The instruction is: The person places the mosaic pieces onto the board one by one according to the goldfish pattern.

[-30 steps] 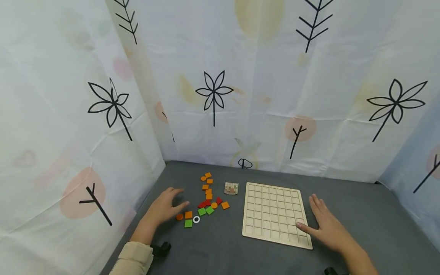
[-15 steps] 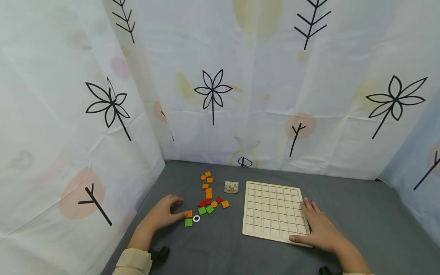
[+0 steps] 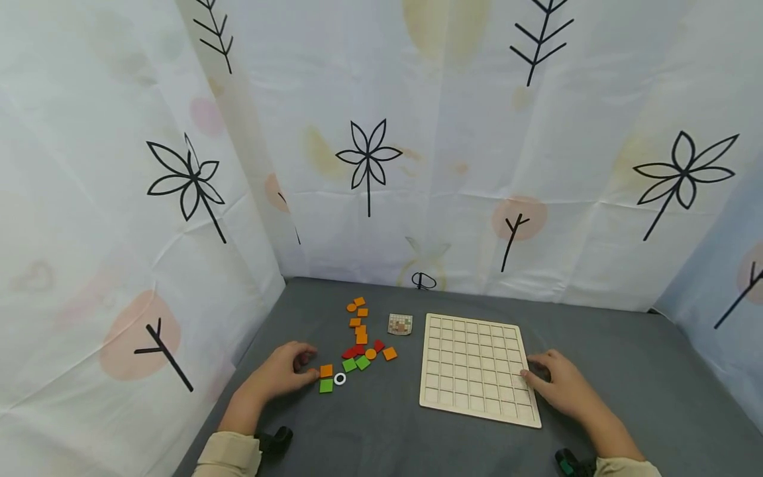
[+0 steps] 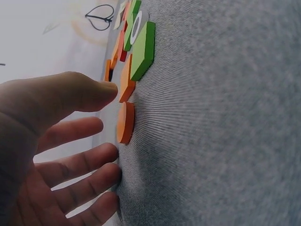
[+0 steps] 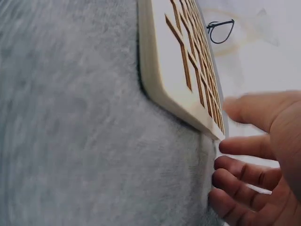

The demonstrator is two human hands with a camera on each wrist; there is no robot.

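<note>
A grey, cloth-covered table (image 3: 357, 430), finely ribbed in texture.

The left hand (image 3: 275, 374), fingers loosely spread, lies by an orange disc (image 4: 125, 123) and flat coloured tiles (image 3: 326, 386) towards the left edge; the right hand (image 3: 565, 384), fingers parted and bent, is at a grooved wooden board (image 3: 477, 371) mid-table. Beyond the far edge hangs creased, floral-printed white fabric (image 3: 441, 159).

White curtain (image 3: 465, 119), black line-drawn flower (image 3: 369, 156), pale orange circle (image 3: 122, 341), grey tablecloth (image 3: 369, 427)
</note>
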